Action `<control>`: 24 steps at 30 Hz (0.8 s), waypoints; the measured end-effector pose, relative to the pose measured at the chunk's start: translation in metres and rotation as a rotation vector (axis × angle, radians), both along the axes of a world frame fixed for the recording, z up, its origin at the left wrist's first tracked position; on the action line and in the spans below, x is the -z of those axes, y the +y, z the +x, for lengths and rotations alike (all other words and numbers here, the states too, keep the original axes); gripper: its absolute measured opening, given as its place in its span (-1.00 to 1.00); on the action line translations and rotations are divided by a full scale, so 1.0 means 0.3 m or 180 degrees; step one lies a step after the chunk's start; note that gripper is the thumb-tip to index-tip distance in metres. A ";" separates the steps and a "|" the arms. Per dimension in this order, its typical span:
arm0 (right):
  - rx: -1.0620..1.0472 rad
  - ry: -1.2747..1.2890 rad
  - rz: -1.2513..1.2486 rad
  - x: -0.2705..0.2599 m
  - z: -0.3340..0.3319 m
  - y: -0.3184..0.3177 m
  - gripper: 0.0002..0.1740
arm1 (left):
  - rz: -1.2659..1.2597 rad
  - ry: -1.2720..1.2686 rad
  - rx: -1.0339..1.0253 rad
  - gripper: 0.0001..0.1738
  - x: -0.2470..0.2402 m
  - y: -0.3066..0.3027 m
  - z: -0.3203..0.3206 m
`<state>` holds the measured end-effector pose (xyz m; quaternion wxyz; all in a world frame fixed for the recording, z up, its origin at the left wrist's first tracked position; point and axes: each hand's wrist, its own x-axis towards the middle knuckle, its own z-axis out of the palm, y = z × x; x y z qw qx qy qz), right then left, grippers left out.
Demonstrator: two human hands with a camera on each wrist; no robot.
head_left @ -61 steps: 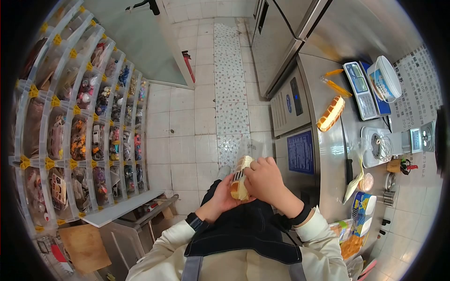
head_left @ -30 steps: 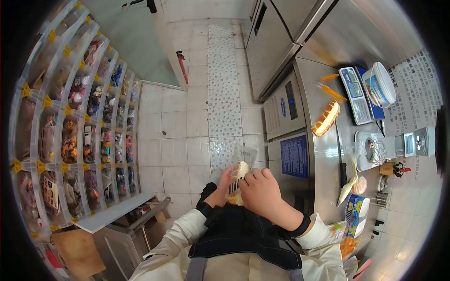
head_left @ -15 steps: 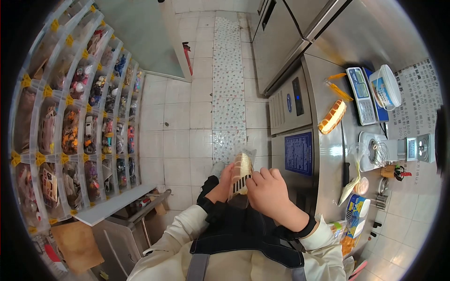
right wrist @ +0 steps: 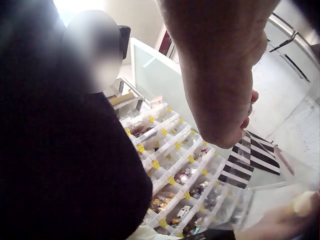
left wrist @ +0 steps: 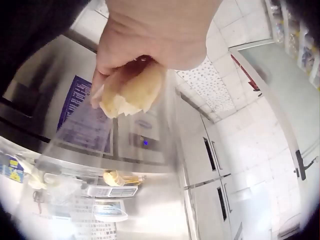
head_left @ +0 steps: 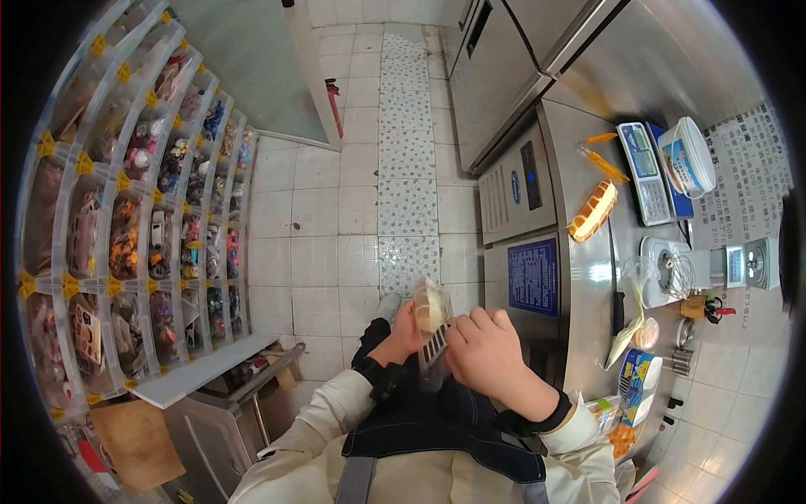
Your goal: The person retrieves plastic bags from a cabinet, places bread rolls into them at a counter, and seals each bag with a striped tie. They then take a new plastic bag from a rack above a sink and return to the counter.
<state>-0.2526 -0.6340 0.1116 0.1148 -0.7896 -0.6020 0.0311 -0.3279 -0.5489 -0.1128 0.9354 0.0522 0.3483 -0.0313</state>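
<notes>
In front of the apron, my left hand (head_left: 406, 329) grips a cream-filled bread roll (head_left: 431, 304) inside a clear plastic bag (head_left: 434, 346) with black and white stripes. The bag's loose clear end hangs toward the apron. My right hand (head_left: 485, 346), fingers curled, pinches the near right edge of the bag beside the stripes. From the left wrist, the bread roll (left wrist: 134, 90) shows end-on under the left hand (left wrist: 150, 37), clear film spreading around it. Below the right hand (right wrist: 222, 100), the right wrist view shows the striped film (right wrist: 250, 160); its fingertips are mostly hidden.
On the steel counter (head_left: 588, 277) at right lie a second bread roll (head_left: 593, 210), a knife (head_left: 619, 311), a piping bag (head_left: 625, 340), scales (head_left: 645, 172) and a white tub (head_left: 687, 158). Shelves of clear bins (head_left: 126, 227) line the left; a cutting board (head_left: 138, 441) stands lower left.
The bread roll and bag have turned in my hands. The striped band and loose clear end now lie nearer the apron, the bread beyond them. My right hand stays at the bag's edge.
</notes>
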 end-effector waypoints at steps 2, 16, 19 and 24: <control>-0.0057 -0.0029 0.0030 -0.013 -0.009 -0.002 -0.78 | -0.0192 0.0060 -0.0094 -0.44 -0.029 0.011 0.007; -0.0566 -0.1133 0.0472 -0.161 -0.032 -0.237 -0.87 | -0.0168 -0.1206 0.0235 -0.44 -0.252 0.188 0.270; -0.0312 -0.1451 0.0451 -0.172 -0.036 -0.378 -0.86 | 0.0123 -0.1387 0.0250 -0.47 -0.397 0.110 0.375; 0.0535 -0.0607 0.0766 -0.185 -0.070 -0.637 -0.73 | -0.0083 -0.2428 0.0661 -0.46 -0.492 -0.123 0.541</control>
